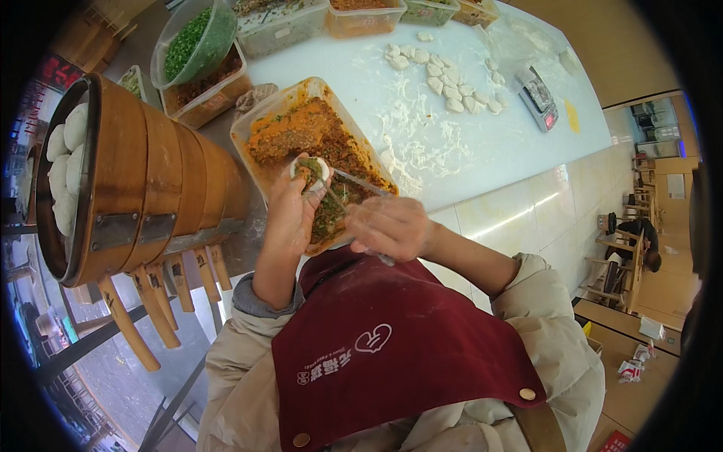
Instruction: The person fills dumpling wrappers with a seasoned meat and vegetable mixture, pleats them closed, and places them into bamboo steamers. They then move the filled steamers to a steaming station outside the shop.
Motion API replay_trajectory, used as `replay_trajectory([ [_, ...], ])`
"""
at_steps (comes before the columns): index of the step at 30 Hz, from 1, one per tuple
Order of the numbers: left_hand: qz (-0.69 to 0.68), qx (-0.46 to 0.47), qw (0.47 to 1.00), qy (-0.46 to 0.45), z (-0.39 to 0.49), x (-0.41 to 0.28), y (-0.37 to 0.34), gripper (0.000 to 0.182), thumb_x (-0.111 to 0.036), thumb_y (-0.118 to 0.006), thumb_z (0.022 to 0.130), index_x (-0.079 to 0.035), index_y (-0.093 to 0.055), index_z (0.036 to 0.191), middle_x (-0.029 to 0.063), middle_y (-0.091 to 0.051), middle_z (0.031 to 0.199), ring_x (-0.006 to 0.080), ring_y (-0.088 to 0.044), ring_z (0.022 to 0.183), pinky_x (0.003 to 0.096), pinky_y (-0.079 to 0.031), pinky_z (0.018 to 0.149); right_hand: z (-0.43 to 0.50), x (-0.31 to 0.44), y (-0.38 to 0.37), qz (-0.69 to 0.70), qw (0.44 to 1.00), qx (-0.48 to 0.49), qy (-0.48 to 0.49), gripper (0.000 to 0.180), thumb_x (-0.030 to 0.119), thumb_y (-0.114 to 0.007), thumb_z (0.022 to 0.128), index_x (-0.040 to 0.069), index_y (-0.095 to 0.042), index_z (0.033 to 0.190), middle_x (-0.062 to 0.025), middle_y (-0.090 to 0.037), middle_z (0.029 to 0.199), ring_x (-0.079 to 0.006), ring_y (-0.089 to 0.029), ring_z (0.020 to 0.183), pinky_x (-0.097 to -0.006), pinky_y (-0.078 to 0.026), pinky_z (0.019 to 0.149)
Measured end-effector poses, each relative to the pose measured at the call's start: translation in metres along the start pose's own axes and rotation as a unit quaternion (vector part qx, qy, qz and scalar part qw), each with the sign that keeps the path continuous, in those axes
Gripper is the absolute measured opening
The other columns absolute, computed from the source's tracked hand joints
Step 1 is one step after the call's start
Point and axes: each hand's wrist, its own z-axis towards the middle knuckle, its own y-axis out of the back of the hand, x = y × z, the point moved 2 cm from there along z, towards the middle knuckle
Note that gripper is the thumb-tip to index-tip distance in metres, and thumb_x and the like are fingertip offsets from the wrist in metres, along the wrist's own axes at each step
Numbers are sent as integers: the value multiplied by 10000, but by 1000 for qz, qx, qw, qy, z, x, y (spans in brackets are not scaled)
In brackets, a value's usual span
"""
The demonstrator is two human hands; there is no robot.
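My left hand (291, 209) holds a small round dough wrapper (323, 168) with chopped filling (308, 172) on it. My right hand (392, 226) is closed around a thin tool, blurred, whose far end reaches the wrapper; its exact kind cannot be told. Both hands are over the near part of a plastic tub of reddish-brown filling (305, 127) with green bits. Small dough pieces (446, 79) lie in a cluster on the floured white work surface (350, 68), beyond the tub.
Stacked bamboo steamers (121, 181) with white buns (68, 164) stand at the left, long wooden handles (127, 322) jutting out. A bowl of chopped greens (189, 45) and further filling tubs (364, 17) line the back. A digital scale (538, 99) sits at the right. A person (641, 243) is in the distance.
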Motion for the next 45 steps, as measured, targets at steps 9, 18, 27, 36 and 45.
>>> replay_trajectory([
  [9, 354, 13, 926, -133, 0, -18, 32, 465, 71, -298, 898, -3, -436, 1337, 116, -545, 1158, 186, -583, 1036, 315, -521, 856, -23, -10, -15, 167, 944, 9, -285, 95, 140, -622, 853, 60, -655, 815, -74, -658, 735, -241, -628, 591, -343, -502, 534],
  [18, 263, 27, 958, -110, -3, -13, 43, 379, 2, -499, 895, 8, -496, 1274, 61, -569, 1115, 124, -548, 990, 251, -444, 859, -28, 22, -57, 219, 896, 116, -369, 252, 231, -551, 914, 29, -649, 799, -132, -601, 661, -305, -593, 622, -384, -474, 570],
  [27, 205, 4, 976, -71, -4, -13, 38, 366, -16, -440, 931, -6, -477, 1295, 70, -581, 1110, 121, -568, 974, 255, -474, 843, -34, 9, -19, 416, 678, -57, -604, 437, 272, -425, 997, -74, -638, 838, -129, -665, 766, -159, -642, 716, -295, -509, 674],
  [36, -18, 11, 1000, 3, -7, -15, 17, 414, -15, -318, 912, 35, -421, 1310, 155, -499, 1267, 271, -513, 1152, 416, -446, 995, -2, -1, 23, 218, 886, -163, -376, 214, 143, -520, 933, -24, -645, 887, -130, -667, 764, -211, -649, 689, -302, -527, 659],
  [45, -48, -71, 995, -45, -4, 8, -3, 345, 3, -326, 949, 26, -419, 1280, 156, -502, 1204, 246, -551, 1072, 372, -522, 898, 6, 31, -11, -57, 997, -25, -37, 279, 220, -715, 745, 7, -630, 904, -92, -635, 840, -201, -625, 714, -308, -554, 664],
])
